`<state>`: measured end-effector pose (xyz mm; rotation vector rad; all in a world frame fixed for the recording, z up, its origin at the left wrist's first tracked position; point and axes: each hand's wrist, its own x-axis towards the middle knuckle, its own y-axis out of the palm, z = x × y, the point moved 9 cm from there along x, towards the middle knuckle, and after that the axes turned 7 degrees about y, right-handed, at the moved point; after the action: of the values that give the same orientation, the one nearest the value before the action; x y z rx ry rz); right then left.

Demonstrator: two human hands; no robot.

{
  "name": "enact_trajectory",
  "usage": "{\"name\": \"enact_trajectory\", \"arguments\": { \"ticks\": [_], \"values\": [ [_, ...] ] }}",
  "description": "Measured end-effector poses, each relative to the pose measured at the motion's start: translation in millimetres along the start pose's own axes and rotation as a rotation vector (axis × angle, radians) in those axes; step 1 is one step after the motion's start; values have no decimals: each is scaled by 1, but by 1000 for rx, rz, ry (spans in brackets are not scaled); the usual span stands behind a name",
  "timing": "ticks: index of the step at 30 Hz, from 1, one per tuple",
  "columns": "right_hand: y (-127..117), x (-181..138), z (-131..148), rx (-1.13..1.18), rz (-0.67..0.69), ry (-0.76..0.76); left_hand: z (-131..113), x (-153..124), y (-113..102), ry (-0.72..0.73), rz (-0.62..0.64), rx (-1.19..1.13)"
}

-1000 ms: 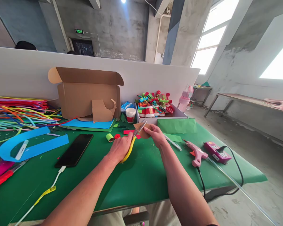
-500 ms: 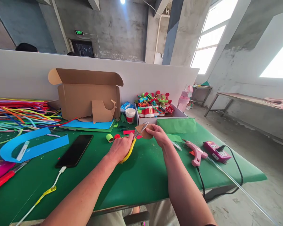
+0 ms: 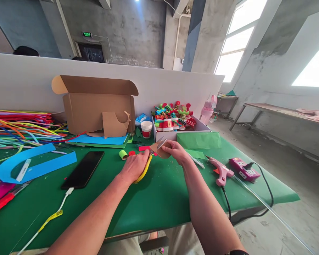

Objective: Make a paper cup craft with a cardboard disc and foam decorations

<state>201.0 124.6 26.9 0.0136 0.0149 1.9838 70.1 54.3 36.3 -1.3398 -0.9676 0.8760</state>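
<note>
My left hand is closed round the yellow-handled scissors, whose blades stand apart at a piece of brown cardboard. The fingers of my right hand pinch that cardboard, which has a rounded edge, just right of the blades. Both hands are above the green table. Beyond them lie a red paper strip, a green paper roll and a small red disc.
Behind stand a cardboard box, paper cups and a white box of colourful cup figures. A phone lies left, near a blue strip and pipe cleaners. Right are a pink glue gun and a purple power box.
The scissor blades and the cardboard between my hands have shifted slightly. Both hands keep their grips, and the whole view has moved a little.
</note>
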Motion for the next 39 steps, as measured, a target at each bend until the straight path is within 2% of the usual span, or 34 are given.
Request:
{"name": "enact_trajectory", "arguments": {
  "ticks": [9,15,17,25,39],
  "values": [
    [-4,-4,4,-6,19,4,-7,-2,-4,40,30,41],
    [-15,1,-2,168,-202,25,0,1,0,3,-26,-23],
    [-14,3,-1,221,-226,-6,1,0,0,-10,-35,-26],
    [-11,2,5,187,-193,-43,0,-4,-9,-21,-72,-24],
    [-3,2,3,168,-171,-27,3,-1,-3,-25,-59,-15]
  ]
}}
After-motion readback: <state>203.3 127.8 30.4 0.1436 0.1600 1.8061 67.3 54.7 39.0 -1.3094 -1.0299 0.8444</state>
